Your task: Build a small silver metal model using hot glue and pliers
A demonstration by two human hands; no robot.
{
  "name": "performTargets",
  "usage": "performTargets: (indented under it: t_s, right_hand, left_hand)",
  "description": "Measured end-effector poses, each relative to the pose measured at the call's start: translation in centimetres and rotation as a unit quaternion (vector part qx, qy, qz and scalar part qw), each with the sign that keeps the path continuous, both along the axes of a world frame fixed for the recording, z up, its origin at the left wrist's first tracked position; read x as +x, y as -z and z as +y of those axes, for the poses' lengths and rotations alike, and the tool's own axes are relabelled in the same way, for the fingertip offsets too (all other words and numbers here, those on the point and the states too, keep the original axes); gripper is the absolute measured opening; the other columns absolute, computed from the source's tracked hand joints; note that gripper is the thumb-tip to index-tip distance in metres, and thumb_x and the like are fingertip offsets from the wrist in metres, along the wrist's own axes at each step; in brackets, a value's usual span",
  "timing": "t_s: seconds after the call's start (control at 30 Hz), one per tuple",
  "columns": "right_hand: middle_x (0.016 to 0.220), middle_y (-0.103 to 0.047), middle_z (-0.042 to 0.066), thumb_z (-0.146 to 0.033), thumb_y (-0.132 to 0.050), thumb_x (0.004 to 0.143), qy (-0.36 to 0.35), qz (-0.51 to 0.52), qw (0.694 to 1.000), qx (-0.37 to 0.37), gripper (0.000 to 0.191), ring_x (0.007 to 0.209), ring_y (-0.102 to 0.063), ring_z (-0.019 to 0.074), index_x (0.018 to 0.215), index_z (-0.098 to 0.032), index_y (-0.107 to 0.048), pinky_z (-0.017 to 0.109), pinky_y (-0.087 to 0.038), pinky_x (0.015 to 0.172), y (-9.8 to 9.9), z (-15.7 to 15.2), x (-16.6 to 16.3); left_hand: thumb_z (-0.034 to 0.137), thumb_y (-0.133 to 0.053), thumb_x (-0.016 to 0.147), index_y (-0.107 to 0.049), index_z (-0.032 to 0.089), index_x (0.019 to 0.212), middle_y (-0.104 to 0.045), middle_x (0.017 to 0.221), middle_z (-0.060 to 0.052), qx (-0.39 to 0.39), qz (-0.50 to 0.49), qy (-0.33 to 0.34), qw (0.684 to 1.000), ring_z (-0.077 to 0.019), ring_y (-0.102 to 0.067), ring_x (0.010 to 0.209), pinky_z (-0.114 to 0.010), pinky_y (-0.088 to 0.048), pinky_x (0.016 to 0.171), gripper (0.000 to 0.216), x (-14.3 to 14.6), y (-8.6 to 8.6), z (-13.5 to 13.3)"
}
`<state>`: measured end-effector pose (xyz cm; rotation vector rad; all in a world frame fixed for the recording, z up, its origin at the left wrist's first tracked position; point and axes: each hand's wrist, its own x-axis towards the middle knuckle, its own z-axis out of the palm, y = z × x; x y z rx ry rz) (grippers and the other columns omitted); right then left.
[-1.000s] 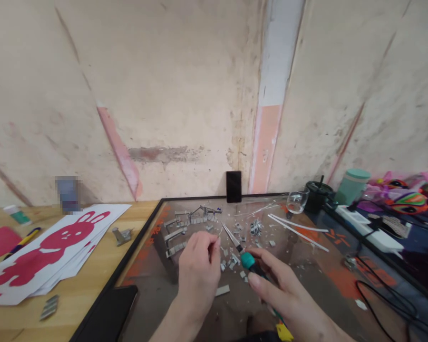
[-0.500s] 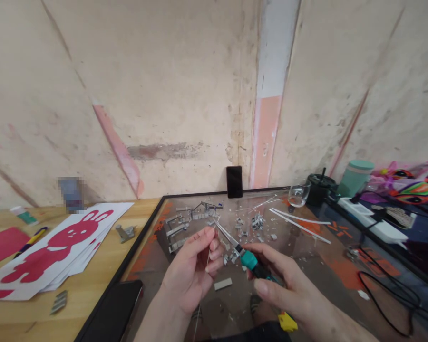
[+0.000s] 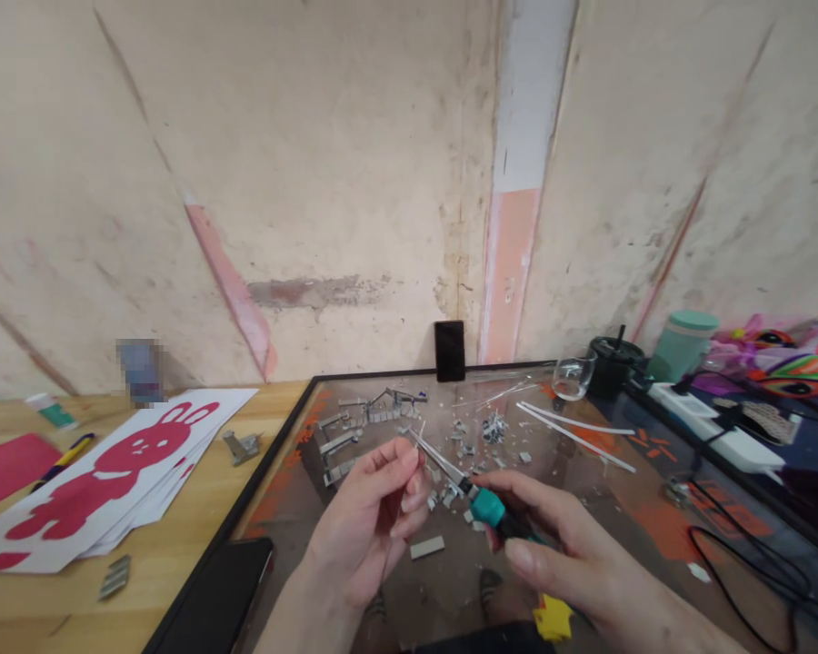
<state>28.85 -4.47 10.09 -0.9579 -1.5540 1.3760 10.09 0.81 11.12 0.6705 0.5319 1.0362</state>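
My left hand [image 3: 372, 513] pinches a thin pale strand [image 3: 400, 495] between thumb and forefinger. The strand trails down across the palm, and a short end pokes out above the fingertips. In my right hand [image 3: 559, 536] is a slim tool [image 3: 487, 507] with a teal-and-black handle and a long, narrow metal front. Its tip meets the strand's upper end beside the left fingertips; whether they touch, I cannot tell. A yellow piece [image 3: 552, 618] shows below the right palm. Small grey bits [image 3: 494, 427] and a flat grey strip [image 3: 427, 547] lie under the hands.
Grey linked parts [image 3: 374, 413] lie at the back left of the dark glass tabletop [image 3: 552, 490]. White strips [image 3: 579, 431], a clear glass [image 3: 573, 377], a power strip [image 3: 715, 427] and black cables [image 3: 743, 554] are to the right. A phone [image 3: 211, 595] and rabbit-print paper [image 3: 123, 477] are left.
The right hand and its tool have shifted slightly right and down. The strand's end now sticks up more above the left fingertips, while the left hand has barely moved.
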Motion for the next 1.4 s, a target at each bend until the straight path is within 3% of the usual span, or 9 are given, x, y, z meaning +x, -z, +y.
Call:
performTargets:
  t_s: [0.13,0.27,0.3,0.33,0.47,0.57,0.73,1.03,1.4]
  right_hand:
    - [0.095,-0.06,0.003,-0.043,-0.06,0.078,0.026,-0.02,0.999,-0.015,0.042,0.089,-0.052,0.0193,0.115,-0.024,-0.055,0.031,-0.041,0.077,-0.2,0.1,0.1]
    - [0.08,-0.057,0.0,-0.044,-0.058,0.079,0.041,-0.052,0.998,-0.023,0.038,0.069,-0.049,0.0138,0.109,-0.021,-0.059,0.026,-0.041,0.062,-0.3,0.5,-0.3]
    - [0.078,-0.056,0.0,-0.044,-0.058,0.079,0.039,-0.048,0.998,-0.027,0.038,0.065,-0.048,0.0129,0.109,-0.021,-0.059,0.025,-0.041,0.059,-0.3,0.5,-0.4]
    - [0.078,-0.056,0.0,-0.045,-0.057,0.078,0.035,-0.04,0.998,-0.028,0.04,0.065,-0.048,0.0129,0.11,-0.02,-0.058,0.025,-0.041,0.058,-0.3,0.6,-0.5]
    - [0.095,-0.06,0.004,-0.047,-0.059,0.076,0.037,-0.013,0.999,-0.013,0.046,0.088,-0.053,0.0194,0.115,-0.021,-0.055,0.03,-0.043,0.073,-0.2,0.5,-0.4]
    - [0.1,-0.059,0.005,-0.047,-0.059,0.076,0.027,-0.017,0.999,-0.016,0.049,0.096,-0.052,0.0223,0.117,-0.022,-0.053,0.035,-0.04,0.082,-0.2,0.3,-0.2]
    - [0.104,-0.059,0.003,-0.043,-0.06,0.078,-0.006,0.001,1.0,-0.019,0.046,0.097,-0.051,0.0197,0.119,-0.025,-0.051,0.033,-0.039,0.085,-0.1,0.3,0.3]
    - [0.1,-0.06,0.002,-0.043,-0.061,0.077,0.015,-0.008,0.999,0.029,0.047,0.093,-0.051,0.0191,0.12,-0.027,-0.052,0.032,-0.04,0.083,-0.1,0.6,0.3]
    - [0.113,-0.06,0.004,-0.043,-0.058,0.078,0.04,-0.07,0.996,0.026,0.044,0.111,-0.049,0.0258,0.119,-0.029,-0.051,0.038,-0.04,0.093,0.3,0.3,0.9]
  left_hand:
    - [0.024,-0.064,0.069,-0.05,0.016,0.056,-0.046,0.046,0.004,0.117,0.235,-0.109,0.959,-0.0049,-0.031,0.039,-0.017,-0.02,0.038,0.021,0.2,0.5,0.4]
    - [0.021,-0.061,0.07,-0.057,0.017,0.058,-0.049,0.051,0.003,0.262,0.447,-0.252,0.817,-0.0097,-0.04,0.051,-0.021,-0.03,0.049,0.014,0.5,1.2,0.6]
    - [0.022,-0.061,0.07,-0.058,0.017,0.059,-0.049,0.052,0.003,0.271,0.458,-0.264,0.805,-0.0103,-0.041,0.052,-0.021,-0.031,0.051,0.013,0.5,1.2,0.6]
    - [0.023,-0.061,0.071,-0.058,0.018,0.059,-0.05,0.053,0.003,0.264,0.445,-0.262,0.815,-0.0102,-0.041,0.052,-0.021,-0.031,0.05,0.013,0.5,1.2,0.6]
    - [0.028,-0.065,0.07,-0.052,0.016,0.06,-0.047,0.05,0.004,0.122,0.227,-0.161,0.953,-0.0059,-0.033,0.042,-0.018,-0.023,0.039,0.02,0.5,0.7,0.5]
    - [0.022,-0.068,0.067,-0.052,0.014,0.06,-0.045,0.049,0.004,0.038,0.07,-0.084,0.993,-0.0039,-0.031,0.041,-0.015,-0.02,0.036,0.02,0.4,0.2,0.3]
    - [0.015,-0.066,0.07,-0.055,0.011,0.061,-0.045,0.052,0.002,-0.016,-0.037,-0.008,0.999,-0.0031,-0.033,0.044,-0.012,-0.02,0.035,0.015,0.4,0.2,0.1]
    - [0.015,-0.061,0.075,-0.059,0.008,0.069,-0.044,0.054,0.002,-0.035,-0.065,0.04,0.996,-0.0033,-0.037,0.046,-0.011,-0.024,0.035,0.009,0.0,0.3,0.1]
    - [0.012,-0.058,0.076,-0.058,0.009,0.066,-0.044,0.051,0.002,-0.029,-0.081,0.039,0.996,-0.0033,-0.037,0.043,-0.011,-0.021,0.034,0.01,0.7,0.1,-0.2]
